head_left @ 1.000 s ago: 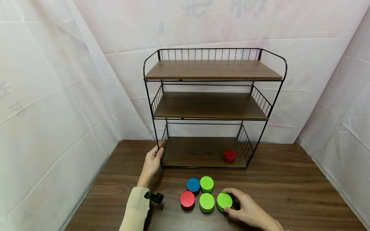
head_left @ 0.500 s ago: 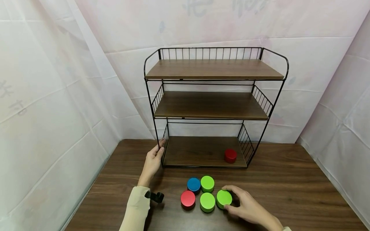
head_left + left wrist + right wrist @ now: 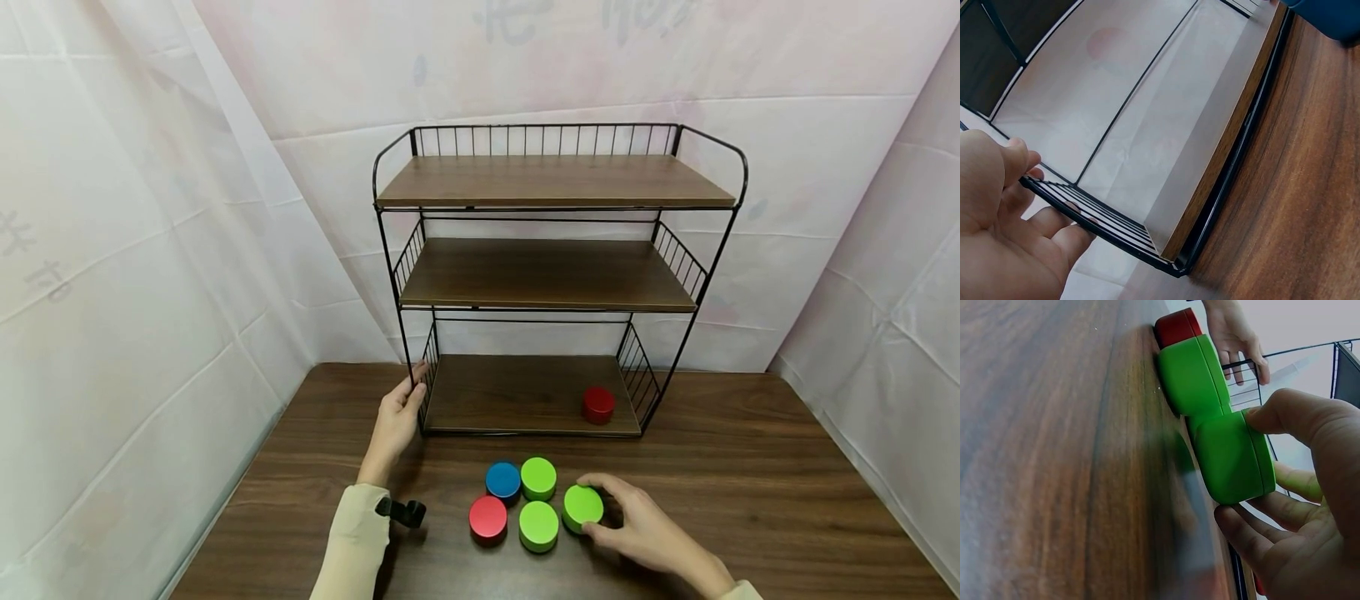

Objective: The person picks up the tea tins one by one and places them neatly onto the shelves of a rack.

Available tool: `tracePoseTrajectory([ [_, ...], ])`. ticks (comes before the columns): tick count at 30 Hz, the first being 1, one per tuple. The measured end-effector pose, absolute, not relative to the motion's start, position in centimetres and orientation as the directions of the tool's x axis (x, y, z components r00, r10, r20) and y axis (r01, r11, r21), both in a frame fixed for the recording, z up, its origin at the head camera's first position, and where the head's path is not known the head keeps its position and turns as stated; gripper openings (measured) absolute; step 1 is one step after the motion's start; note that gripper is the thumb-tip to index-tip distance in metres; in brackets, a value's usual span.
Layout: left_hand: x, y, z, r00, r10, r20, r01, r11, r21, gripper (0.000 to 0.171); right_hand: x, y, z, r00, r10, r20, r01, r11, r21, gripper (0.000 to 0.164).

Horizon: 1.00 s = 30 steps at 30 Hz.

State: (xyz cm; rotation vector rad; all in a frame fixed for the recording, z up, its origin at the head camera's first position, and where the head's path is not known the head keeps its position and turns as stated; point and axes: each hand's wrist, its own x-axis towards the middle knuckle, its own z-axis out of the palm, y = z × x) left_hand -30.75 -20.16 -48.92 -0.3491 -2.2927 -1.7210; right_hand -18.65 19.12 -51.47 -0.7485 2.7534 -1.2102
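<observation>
My left hand (image 3: pixel 396 417) grips the lower left side frame of a black wire rack (image 3: pixel 1116 250) with three wooden shelves, thumb and fingers on either side of the bar. Low over the table's front, my right hand (image 3: pixel 641 525) pinches a small round green tin (image 3: pixel 582 507) between thumb and fingers. In the right wrist view a lid seam runs round this tin, and the right hand's thumb (image 3: pixel 1266 419) presses on it. Just left of it stand a second green tin (image 3: pixel 538 525), a third green tin (image 3: pixel 538 477), a blue tin (image 3: pixel 503 481) and a red tin (image 3: pixel 488 518).
A dark red tin (image 3: pixel 598 405) sits at the right of the rack's bottom shelf (image 3: pixel 510 396). The middle shelf (image 3: pixel 547 271) and top shelf (image 3: pixel 555 179) lie above it. White cloth (image 3: pixel 187 275) hangs behind and beside the brown wooden table (image 3: pixel 787 492).
My right hand and the green tin it pinches have shifted slightly toward the rack. The left hand keeps its grip on the frame, and the other tins have not moved.
</observation>
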Motion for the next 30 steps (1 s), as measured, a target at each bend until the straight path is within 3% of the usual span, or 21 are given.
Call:
tracePoseTrajectory([
  [21, -31.3, -20.3, -49.5, -0.94, 0.029, 0.34, 0.333, 0.288, 0.898, 0.042, -20.3, 19.5, -50.7, -0.864, -0.451, 0.222, -0.467, 0.556, -0.687, 0.05],
  [30, -29.8, -19.6, -47.0, -0.943, 0.035, 0.331, 0.327, 0.281, 0.902, 0.043, -21.3, 19.3, -49.9, -0.879, -0.439, 0.187, -0.438, 0.589, -0.679, 0.052],
])
